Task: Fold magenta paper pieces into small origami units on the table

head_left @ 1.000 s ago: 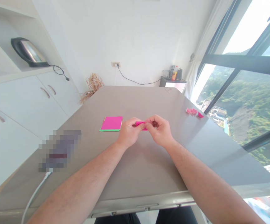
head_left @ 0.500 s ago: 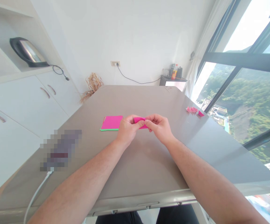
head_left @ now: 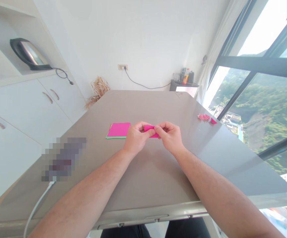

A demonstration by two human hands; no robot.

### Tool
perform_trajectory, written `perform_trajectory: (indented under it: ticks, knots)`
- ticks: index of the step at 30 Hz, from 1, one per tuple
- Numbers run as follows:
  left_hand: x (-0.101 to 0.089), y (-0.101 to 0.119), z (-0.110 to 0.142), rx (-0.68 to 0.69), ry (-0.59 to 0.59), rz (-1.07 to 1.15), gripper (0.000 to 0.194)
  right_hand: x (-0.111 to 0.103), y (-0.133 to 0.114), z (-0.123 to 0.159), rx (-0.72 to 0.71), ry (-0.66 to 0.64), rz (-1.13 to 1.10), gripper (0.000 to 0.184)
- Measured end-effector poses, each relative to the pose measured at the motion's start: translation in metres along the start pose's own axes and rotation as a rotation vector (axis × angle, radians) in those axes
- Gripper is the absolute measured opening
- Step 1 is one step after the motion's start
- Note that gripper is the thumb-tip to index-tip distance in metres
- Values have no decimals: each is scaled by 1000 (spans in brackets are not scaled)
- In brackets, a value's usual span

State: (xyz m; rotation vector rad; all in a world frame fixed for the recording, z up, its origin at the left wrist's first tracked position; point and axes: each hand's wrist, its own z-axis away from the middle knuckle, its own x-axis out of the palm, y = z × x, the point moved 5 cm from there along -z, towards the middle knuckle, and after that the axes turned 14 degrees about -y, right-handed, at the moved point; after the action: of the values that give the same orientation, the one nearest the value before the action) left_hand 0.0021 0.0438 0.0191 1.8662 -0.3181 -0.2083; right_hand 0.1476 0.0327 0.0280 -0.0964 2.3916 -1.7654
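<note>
A small folded piece of pink paper (head_left: pixel 154 135) is held just above the table between both hands. My left hand (head_left: pixel 136 136) pinches its left side between thumb and fingers. On the other side, my right hand (head_left: pixel 169 135) grips the paper's right edge, and the two thumbs lie close together on top. Just left of my left hand lies a stack of paper sheets (head_left: pixel 118 130), bright pink on top with a green edge showing underneath. Fingers cover part of the folded paper, so its full shape is hidden.
Several small pink folded paper pieces (head_left: pixel 206 117) sit near the table's right edge by the window. A blurred-out dark object (head_left: pixel 65 158) with a white cable (head_left: pixel 38 205) lies at the left. A kettle (head_left: pixel 30 54) stands on the shelf, bottles (head_left: pixel 186 76) on a far cabinet.
The pink paper between my hands looks slightly smaller and more tightly folded, and the thumbs have shifted a little on it. The stack and the small pieces stay put.
</note>
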Motion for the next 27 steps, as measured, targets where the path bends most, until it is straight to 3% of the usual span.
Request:
perform_trajectory:
  ticks: [9,16,27]
  knots:
    - [4,0,-1,22,-66,86,29,3,5,-2,-6,-13,-176,17]
    - [5,3,0,25,-121,137,46,7,3,-2,13,-100,-247,13]
    - [5,0,1,47,-71,68,45,7,3,-1,-8,-17,-300,13]
